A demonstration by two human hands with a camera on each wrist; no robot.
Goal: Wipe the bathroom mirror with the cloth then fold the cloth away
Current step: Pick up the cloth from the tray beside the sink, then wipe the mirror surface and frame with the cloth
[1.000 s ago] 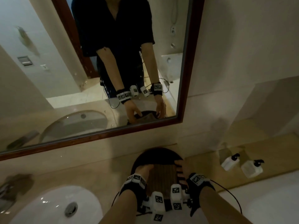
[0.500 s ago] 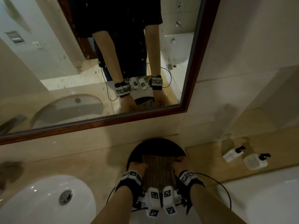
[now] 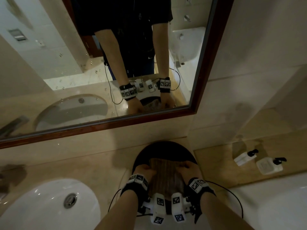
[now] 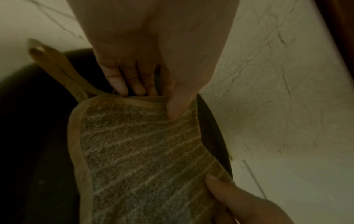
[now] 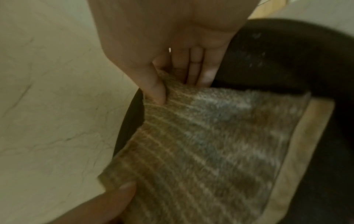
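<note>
A brown striped cloth (image 3: 166, 176) lies in a round black tray (image 3: 166, 145) on the counter below the wood-framed mirror (image 3: 99, 63), which carries water drops. My left hand (image 3: 146, 170) pinches the cloth's far left corner. In the left wrist view, the left hand (image 4: 153, 97) has its thumb on top of the cloth (image 4: 143, 151) and its fingers under the hem. My right hand (image 3: 184, 168) pinches the far right corner. In the right wrist view, the right hand (image 5: 172, 86) presses its thumb onto the cloth (image 5: 210, 144) with the fingers behind.
A white sink (image 3: 41, 205) sits in the counter at the lower left. Two white pump bottles (image 3: 244, 158) (image 3: 269, 166) stand on a ledge to the right, above a white bathtub rim (image 3: 274, 205). The wall rises just behind the tray.
My right hand's fingers lay spread flat on the cloth one second ago; both hands now pinch its far corners. My view has tilted down and shifted slightly.
</note>
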